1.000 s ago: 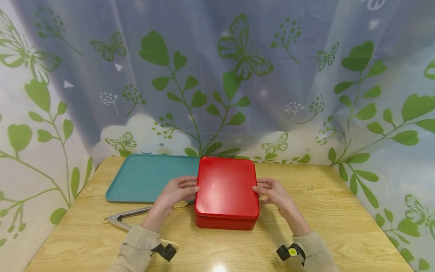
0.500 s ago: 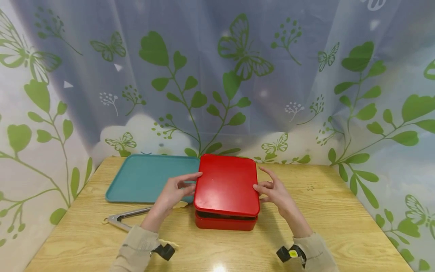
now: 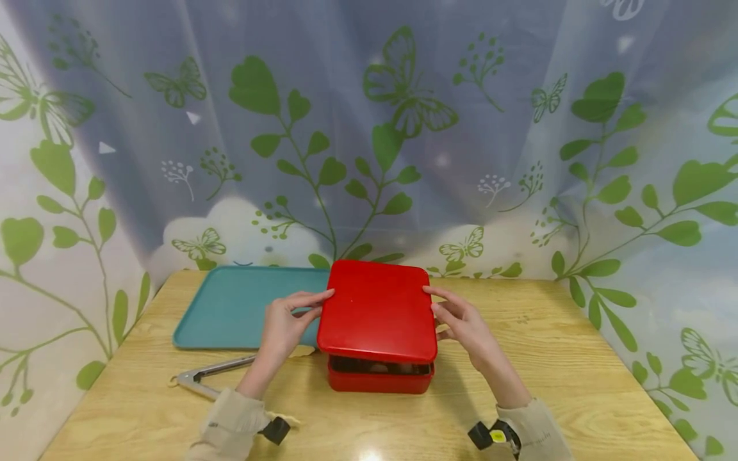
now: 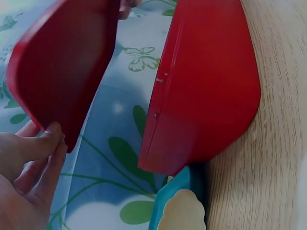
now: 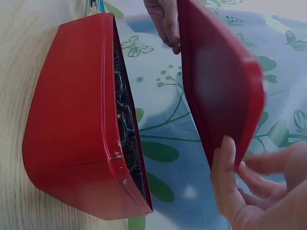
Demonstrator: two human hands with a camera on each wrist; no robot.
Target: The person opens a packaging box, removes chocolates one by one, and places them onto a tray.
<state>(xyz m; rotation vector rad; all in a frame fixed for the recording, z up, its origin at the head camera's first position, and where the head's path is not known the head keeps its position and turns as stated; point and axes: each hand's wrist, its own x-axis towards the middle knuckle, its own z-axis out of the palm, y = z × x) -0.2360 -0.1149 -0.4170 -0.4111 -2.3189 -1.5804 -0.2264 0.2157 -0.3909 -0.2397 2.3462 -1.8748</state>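
Observation:
A square red lid [image 3: 377, 310] is held above a red tin box [image 3: 380, 382], clear of its rim in both wrist views. My left hand [image 3: 285, 326] pinches the lid's left edge between thumb and fingers. At the opposite edge my right hand [image 3: 464, 326] grips it the same way, thumb and fingers on either side of the rim [image 5: 230, 158]. Through the gap at the front, the box's dark inside shows. In the right wrist view a black moulded insert [image 5: 125, 110] lines the box; most of its contents stay hidden.
Behind and left of the box lies a teal tray [image 3: 248, 307], partly covered by the lid. Metal tongs [image 3: 213, 371] with beige scalloped tips [image 4: 184, 211] rest on the wooden table [image 3: 548, 358], beneath my left forearm. A patterned curtain [image 3: 369, 128] closes off the back.
The lid has come up off the box, opening a gap along the front. Both hands have risen with it, and the lid has shifted slightly left.

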